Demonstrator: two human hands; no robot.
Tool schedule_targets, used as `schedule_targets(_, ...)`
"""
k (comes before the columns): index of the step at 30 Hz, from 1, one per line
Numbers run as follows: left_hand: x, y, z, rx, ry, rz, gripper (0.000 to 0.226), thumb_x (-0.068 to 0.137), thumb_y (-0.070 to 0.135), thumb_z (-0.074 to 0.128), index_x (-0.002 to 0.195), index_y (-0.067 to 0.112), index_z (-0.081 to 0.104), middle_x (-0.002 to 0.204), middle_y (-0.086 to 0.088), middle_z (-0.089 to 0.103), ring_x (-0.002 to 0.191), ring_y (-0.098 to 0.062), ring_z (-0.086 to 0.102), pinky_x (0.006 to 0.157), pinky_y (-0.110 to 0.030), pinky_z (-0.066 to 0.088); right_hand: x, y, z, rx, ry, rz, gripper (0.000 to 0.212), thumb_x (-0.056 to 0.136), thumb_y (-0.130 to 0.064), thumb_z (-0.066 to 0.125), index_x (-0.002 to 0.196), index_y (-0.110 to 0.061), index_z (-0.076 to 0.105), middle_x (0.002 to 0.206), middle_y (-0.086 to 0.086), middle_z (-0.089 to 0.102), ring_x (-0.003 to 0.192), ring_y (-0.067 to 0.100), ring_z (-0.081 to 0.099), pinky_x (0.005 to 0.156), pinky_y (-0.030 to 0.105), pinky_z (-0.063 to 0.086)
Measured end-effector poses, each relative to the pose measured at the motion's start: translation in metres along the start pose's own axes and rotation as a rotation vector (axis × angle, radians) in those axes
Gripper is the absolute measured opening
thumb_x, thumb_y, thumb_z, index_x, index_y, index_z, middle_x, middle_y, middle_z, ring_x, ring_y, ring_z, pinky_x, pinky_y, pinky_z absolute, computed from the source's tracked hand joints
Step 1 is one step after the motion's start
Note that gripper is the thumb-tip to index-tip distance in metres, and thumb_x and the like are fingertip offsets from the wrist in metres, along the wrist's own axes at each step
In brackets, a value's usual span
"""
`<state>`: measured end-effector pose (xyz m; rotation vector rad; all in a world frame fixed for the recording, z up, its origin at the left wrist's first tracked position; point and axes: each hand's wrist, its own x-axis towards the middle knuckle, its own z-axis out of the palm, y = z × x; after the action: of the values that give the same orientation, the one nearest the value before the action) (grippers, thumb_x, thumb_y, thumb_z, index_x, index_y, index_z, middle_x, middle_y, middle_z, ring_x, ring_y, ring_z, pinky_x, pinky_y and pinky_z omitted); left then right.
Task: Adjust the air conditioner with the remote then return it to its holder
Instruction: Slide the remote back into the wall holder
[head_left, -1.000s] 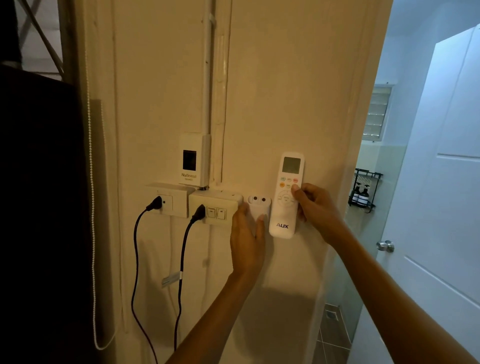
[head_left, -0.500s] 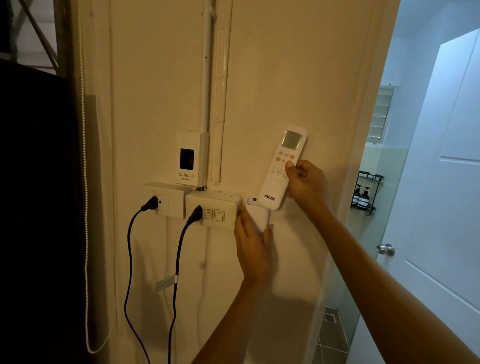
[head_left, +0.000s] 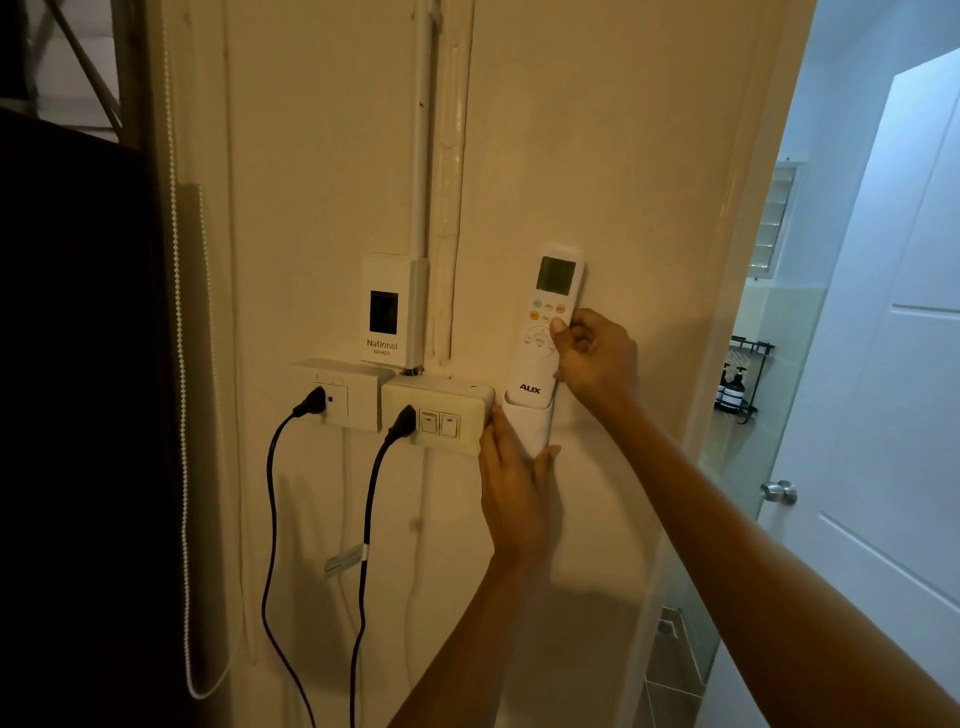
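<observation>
On wall, white remote (head_left: 549, 322) is pinched by right hand (head_left: 595, 358), base seated in smooth holder (head_left: 530, 423) w/ left hand (head_left: 511, 486) cupped round it.

One head cam, close, facing wall (head_left: 597, 156), angled slightly down.

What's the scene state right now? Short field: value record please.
remote: white AUX remote, lower end in the holder, leaning slightly right
holder: white wall pocket, right of the switch box
right hand: right hand grips the remote's right edge, thumb on the keypad
left hand: left hand braces the holder from below
plugs: two black plugs in the outlets
breaker: National breaker box above the outlets
task stage: remote entering holder, hands not yet released
</observation>
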<state>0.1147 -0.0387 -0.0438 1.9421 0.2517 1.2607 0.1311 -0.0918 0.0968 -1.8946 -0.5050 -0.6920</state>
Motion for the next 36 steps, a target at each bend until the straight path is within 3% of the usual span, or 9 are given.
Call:
schedule_targets(8,-0.001,0.001,0.003,-0.007,0.0,-0.024,0.076,0.084,0.038,0.057,0.142,0.015,0.015,0.148,-0.009,0.028,0.139,-0.023,0.025,0.104,-0.033,0.037,-0.008,0.002,0.004,-0.04,-0.037,-0.028,0.024,0.084,-0.028,0.059,0.101,-0.012,0.056,0.104,0.008,0.071,0.092,0.024,0.069,0.075,0.04,0.059)
schedule_targets(12,-0.002,0.001,0.003,-0.005,0.005,-0.028,0.075,0.084,0.038,0.057,0.142,0.016,0.015,0.148,-0.009,0.028,0.139,-0.023,0.025,0.105,-0.032,0.035,-0.01,0.003,0.005,-0.008,-0.027,0.02,0.02,0.082,-0.031,0.063,0.089,-0.015,0.053,0.106,0.01,0.071,0.089,0.025,0.07,0.071,0.037,0.059)
schedule_targets(17,-0.002,0.003,0.001,0.019,0.003,-0.033,0.074,0.085,0.04,0.054,0.142,0.015,0.015,0.148,-0.009,0.028,0.139,-0.024,0.025,0.105,-0.031,0.034,-0.014,0.002,0.003,-0.018,0.003,0.084,0.025,0.082,-0.028,0.064,0.093,-0.005,0.065,0.103,0.011,0.071,0.087,0.018,0.067,0.054,0.01,0.039)
schedule_targets(22,-0.002,0.003,-0.001,-0.035,-0.027,-0.033,0.074,0.086,0.039,0.053,0.143,0.017,0.01,0.15,-0.006,0.024,0.14,-0.021,0.022,0.106,-0.031,0.033,-0.019,0.012,0.005,-0.03,-0.032,0.135,0.027,0.081,-0.026,0.065,0.098,-0.004,0.068,0.109,0.013,0.07,0.096,0.024,0.067,0.055,0.009,0.039)
schedule_targets(25,-0.003,0.005,-0.003,-0.02,-0.022,-0.025,0.074,0.086,0.038,0.053,0.143,0.017,0.01,0.151,-0.006,0.023,0.14,-0.021,0.022,0.105,-0.026,0.03,-0.02,0.014,0.005,-0.048,-0.039,0.136,0.029,0.081,-0.027,0.065,0.097,-0.004,0.068,0.109,0.013,0.07,0.095,0.023,0.066,0.053,0.008,0.037)
schedule_targets(29,-0.004,0.008,-0.005,-0.014,-0.029,-0.027,0.074,0.086,0.036,0.054,0.142,0.015,0.011,0.15,-0.008,0.025,0.14,-0.024,0.022,0.106,-0.033,0.035,-0.02,0.016,0.006,-0.071,-0.045,0.138,0.03,0.081,-0.028,0.065,0.097,-0.003,0.068,0.109,0.014,0.07,0.095,0.024,0.066,0.054,0.009,0.037)
schedule_targets(36,-0.003,0.008,-0.008,-0.006,-0.053,-0.038,0.075,0.085,0.037,0.054,0.142,0.014,0.011,0.15,-0.009,0.025,0.139,-0.024,0.024,0.105,-0.032,0.035,-0.023,0.015,0.004,-0.06,-0.058,0.12,0.032,0.082,-0.029,0.064,0.099,-0.003,0.068,0.109,0.014,0.07,0.092,0.022,0.065,0.053,0.009,0.036)
